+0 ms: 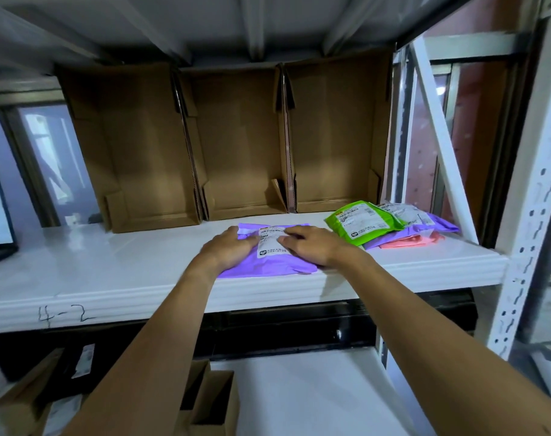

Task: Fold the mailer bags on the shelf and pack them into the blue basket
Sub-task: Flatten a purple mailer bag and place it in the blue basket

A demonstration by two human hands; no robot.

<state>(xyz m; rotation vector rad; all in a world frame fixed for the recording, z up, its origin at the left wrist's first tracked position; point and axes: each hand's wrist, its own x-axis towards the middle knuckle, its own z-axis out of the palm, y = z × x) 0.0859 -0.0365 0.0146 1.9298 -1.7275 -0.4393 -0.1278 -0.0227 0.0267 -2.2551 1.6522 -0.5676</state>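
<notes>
We have both hands flat on the purple mailer bag (pixel 269 258), which lies at the front edge of the white shelf (pixel 110 265), right below us. Our left hand (pixel 228 250) presses its left part and our right hand (pixel 312 247) its right part, fingers spread and open, palms down, gripping nothing. The white label (pixel 272 243) shows between the two hands. The bag's long axis runs left to right along the shelf edge, so we judge that the fold will go across it, one end brought over toward the other; either hand is equally near, as both touch it already.

To the right, well within reach of the right hand, sits the pile (pixel 393 228) of waiting bags: we count one green bag (pixel 362 223) on top, another labelled bag beside it whose colour we cannot tell, at least one purple bag below and one pink bag at the bottom. So five bags at least, counting the one under our hands.

Behind stand three open cardboard boxes (pixel 236 146). We see no blue basket anywhere in this view
</notes>
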